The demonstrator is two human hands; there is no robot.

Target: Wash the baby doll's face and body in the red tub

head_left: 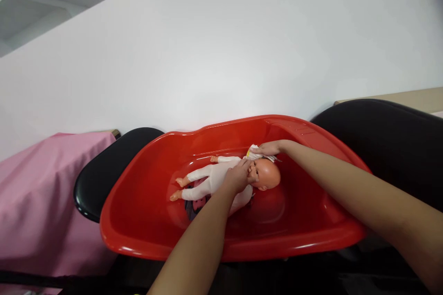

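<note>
A baby doll [211, 179] in a white suit lies on its back inside a red plastic tub [145, 221], head toward the right. My left hand [238, 176] rests on the doll's chin and neck, fingers curled around it. My right hand [272, 148] presses a small white cloth [253, 152] with a yellow edge against the side of the doll's bald head [268, 174]. Both forearms reach in from the near side.
The tub sits across two black padded seats [100, 173], [391, 138]. A pink cloth [41, 203] covers something at the left. A white wall stands right behind. A dark patterned item [195, 205] lies under the doll's legs.
</note>
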